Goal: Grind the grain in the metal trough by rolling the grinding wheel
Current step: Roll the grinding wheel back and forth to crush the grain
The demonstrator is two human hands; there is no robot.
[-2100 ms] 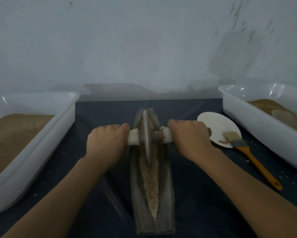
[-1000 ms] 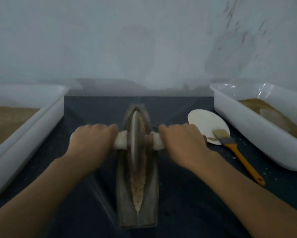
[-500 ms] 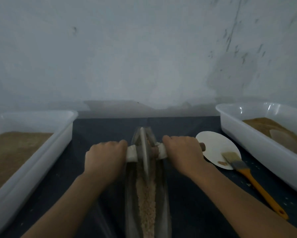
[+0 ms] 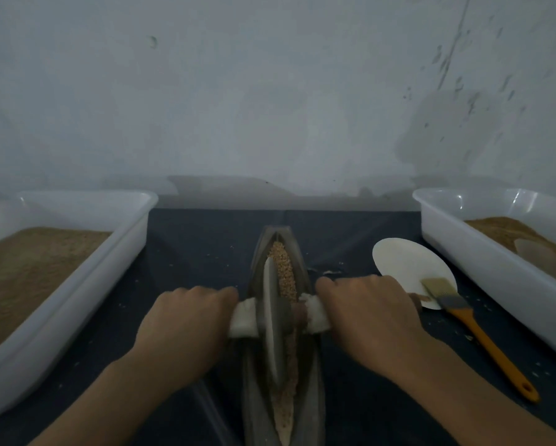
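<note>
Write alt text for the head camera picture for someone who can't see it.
Two hands, left hand and right hand, grip the cloth-wrapped axle of a grinding wheel standing in a narrow metal trough of grain. White tubs of brown meal, a left tub and a right tub, flank it; an orange-handled brush lies across a white disc.

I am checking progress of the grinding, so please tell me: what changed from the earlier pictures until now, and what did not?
The grey metal grinding wheel rolled toward the person along the long metal trough, so more tan grain shows beyond it at the far end. Left hand and right hand kept gripping the white-wrapped axle. The white plastic tubs, round white plate and orange-handled brush were not touched.
</note>
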